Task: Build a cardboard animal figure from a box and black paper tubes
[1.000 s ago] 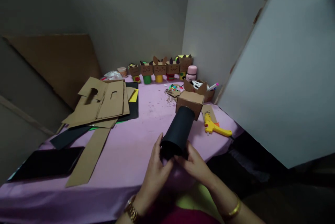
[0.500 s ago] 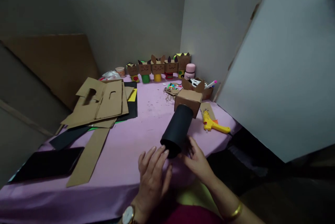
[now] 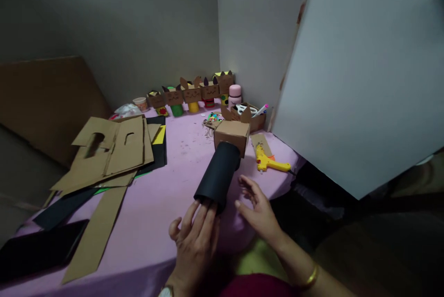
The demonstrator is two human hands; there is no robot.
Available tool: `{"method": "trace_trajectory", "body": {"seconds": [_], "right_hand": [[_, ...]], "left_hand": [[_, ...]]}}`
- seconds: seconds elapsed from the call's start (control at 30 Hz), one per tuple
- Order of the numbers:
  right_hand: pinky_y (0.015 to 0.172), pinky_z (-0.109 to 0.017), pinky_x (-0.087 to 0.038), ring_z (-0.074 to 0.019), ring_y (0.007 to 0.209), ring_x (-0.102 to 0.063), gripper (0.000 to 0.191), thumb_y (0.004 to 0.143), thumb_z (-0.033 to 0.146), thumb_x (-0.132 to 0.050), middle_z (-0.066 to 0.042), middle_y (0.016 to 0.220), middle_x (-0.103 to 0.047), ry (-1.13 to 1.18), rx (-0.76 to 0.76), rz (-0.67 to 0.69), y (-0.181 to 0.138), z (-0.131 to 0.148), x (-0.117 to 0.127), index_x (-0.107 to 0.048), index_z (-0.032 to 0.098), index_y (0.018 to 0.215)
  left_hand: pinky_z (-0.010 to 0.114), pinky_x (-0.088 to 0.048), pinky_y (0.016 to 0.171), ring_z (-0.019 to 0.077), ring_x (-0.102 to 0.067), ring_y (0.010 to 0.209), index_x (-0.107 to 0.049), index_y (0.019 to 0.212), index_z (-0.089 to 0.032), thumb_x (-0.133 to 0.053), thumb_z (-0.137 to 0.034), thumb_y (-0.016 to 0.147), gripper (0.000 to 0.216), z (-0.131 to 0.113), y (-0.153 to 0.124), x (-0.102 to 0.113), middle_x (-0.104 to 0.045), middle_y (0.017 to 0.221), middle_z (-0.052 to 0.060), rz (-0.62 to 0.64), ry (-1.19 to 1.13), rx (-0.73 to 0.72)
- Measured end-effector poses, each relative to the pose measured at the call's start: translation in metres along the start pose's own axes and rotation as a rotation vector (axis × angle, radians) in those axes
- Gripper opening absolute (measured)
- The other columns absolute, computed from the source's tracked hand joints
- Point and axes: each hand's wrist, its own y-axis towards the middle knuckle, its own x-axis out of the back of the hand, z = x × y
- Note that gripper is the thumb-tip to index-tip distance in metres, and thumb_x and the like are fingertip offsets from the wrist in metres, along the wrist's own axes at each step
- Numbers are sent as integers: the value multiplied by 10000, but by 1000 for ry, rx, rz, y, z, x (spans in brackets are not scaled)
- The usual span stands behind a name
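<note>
A black paper tube (image 3: 217,174) lies on the table, its far end against a small brown cardboard box (image 3: 231,134) with two pointed cardboard ears. My left hand (image 3: 196,234) is at the tube's near end, with stretched fingertips inside the opening; its thumb is mostly hidden. To the right of the tube, my right hand (image 3: 258,211) is held apart from it, fingers curved and spread, with nothing in them. A yellow glue gun (image 3: 272,163) rests on a cardboard scrap beyond my right hand.
Cut cardboard pieces (image 3: 114,153) are stacked on the left, near a black phone-like slab (image 3: 41,250). Several cardboard animal figures (image 3: 192,95) line the back beside a pink bottle (image 3: 235,95). White scissors (image 3: 247,111) sit in a box. A pale board (image 3: 364,79) stands at right.
My left fingertips have gone from the tube's rim into its opening. My right hand has come away from the tube's side. The whole view has shifted to the right.
</note>
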Motion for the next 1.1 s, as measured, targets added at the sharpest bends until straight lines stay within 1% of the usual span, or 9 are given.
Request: {"method": "trace_trajectory", "body": {"seconds": [0.1,0.17,0.23,0.33,0.43,0.63,0.8,0.9,1.1], "right_hand": [[924,-409,-496,-239,1156,-567,489,849,234,-541,-121,1281,-572,-363,138,-150,18,-1,31,-432,242,1325],[990,-458,-437,-262,1194,-519,471,855,263,-524,-138,1291,-545,-484,165,-212,35,-3,53,-439,218,1317],[1049,-493,-356,-294,1250,-445,469,850,276,-515,-176,1311,-503,-584,168,-235,51,-7,72,-455,167,1302],[1031,-533,-336,-346,1261,-398,468,833,268,-522,-210,1326,-475,-742,138,-213,66,-15,90,-481,133,1280],[990,-543,-342,-376,1212,-427,459,833,251,-524,-219,1304,-505,-884,89,-166,70,-21,96,-493,115,1270],[952,-499,-342,-357,1140,-495,410,850,255,-540,-200,1226,-591,-1056,39,-27,72,-24,94,-509,117,1236],[913,-479,-349,-348,1136,-491,441,856,293,-555,-206,1285,-540,-1127,34,17,78,-27,96,-478,130,1258],[895,-443,-367,-318,1126,-504,457,844,273,-570,-175,1269,-551,-1145,44,63,82,-26,99,-468,148,1271],[857,-412,-409,-318,1095,-523,428,815,228,-571,-182,1260,-547,-1175,30,128,90,-25,104,-522,133,1230]], "left_hand": [[390,-296,857,277,-580,1017,-568,1225,-209,-568,-103,834,404,2,2,0,-738,949,73,-7,42,-26],[394,-302,848,283,-576,1017,-581,1197,-199,-560,-114,841,367,2,3,0,-738,937,83,-4,71,-41],[397,-304,841,289,-577,1014,-591,1164,-184,-558,-116,840,333,0,4,-1,-738,929,93,0,95,-44],[411,-291,845,302,-580,1021,-604,1122,-181,-553,-117,837,296,-2,6,-1,-738,938,105,9,117,-29],[415,-294,842,310,-581,1030,-620,1072,-179,-555,-108,834,257,-3,8,1,-738,945,110,36,120,-21],[409,-321,812,306,-604,958,-631,995,-136,-565,-92,841,174,-4,15,5,-741,857,121,34,133,-59],[425,-318,851,296,-619,950,-650,960,-172,-540,-129,867,151,-5,17,3,-737,868,100,49,82,2],[435,-329,845,298,-623,936,-646,936,-162,-521,-136,882,138,-7,19,2,-736,864,113,23,62,22],[436,-348,787,316,-620,904,-640,915,-111,-514,-105,879,131,-8,23,4,-729,828,159,16,47,-14]]}}
